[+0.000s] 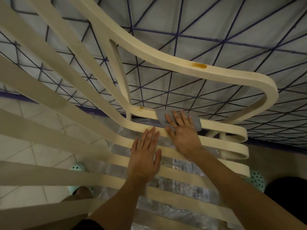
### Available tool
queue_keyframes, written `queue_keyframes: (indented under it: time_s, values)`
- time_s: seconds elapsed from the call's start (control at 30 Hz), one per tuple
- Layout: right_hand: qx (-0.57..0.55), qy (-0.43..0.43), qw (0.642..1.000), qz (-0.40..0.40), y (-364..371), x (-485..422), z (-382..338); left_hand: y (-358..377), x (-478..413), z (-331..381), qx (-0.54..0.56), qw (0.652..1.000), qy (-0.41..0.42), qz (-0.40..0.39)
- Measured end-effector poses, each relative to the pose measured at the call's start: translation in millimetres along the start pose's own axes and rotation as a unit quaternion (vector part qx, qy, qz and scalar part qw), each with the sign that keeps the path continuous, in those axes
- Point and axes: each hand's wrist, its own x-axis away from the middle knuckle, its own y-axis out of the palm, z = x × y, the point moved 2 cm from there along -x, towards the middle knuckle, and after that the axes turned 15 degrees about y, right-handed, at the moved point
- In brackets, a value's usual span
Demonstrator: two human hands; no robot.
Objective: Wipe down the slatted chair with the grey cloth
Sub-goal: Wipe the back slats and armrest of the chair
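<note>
Both forearms come up from the near edge, and below them, through the gaps in the chair (182, 63), I see my two pale green sandals, one at the near left (79, 167) and one at the near right (256, 180).

My left hand (144, 156) lies flat across two of the cream slats near the middle, fingers straight and close together, pointing away from me. It holds nothing; it only rests on the wood.

My right hand (181, 130) is just beyond it and to the right, palm down with fingers spread. It presses the cloth (196, 124) onto a farther slat, close to where that slat curves round at its right end. I am not clutching the cloth: the fingers lie flat on top, and grey edges stick out on the far left and on the right of the hand.

On the same slat, left of the cloth, sits a small brown spot (141, 109). A bigger amber stain (199, 65) marks the wide curved armrest farther away.

Clear crinkled plastic (179, 163) with some print on it lies under the slats beneath my hands. Pale floor tiles (41, 117) show at the left. Beyond the chair spreads a light sheet (199, 30) crossed by purple lines. At the near right is something dark (285, 193) that I cannot make out.
</note>
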Motion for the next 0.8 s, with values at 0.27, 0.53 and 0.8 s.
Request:
queue_keyframes:
  time_s: [0.27,0.53,0.8]
  values:
    - [0.001,-0.056,0.996,-0.074,2.2,-43.1,-77.6,3.2,-0.8,0.5,-0.013,1.0,-0.005,-0.005]
    - [-0.045,-0.091,0.99,-0.101,8.4,-60.7,-107.6,1.8,-1.9,0.1,-0.016,1.0,-0.006,-0.006]
    - [-0.02,-0.129,0.988,-0.078,-3.7,-42.0,-35.2,0.4,-1.8,0.5,0.009,1.0,-0.007,0.009]
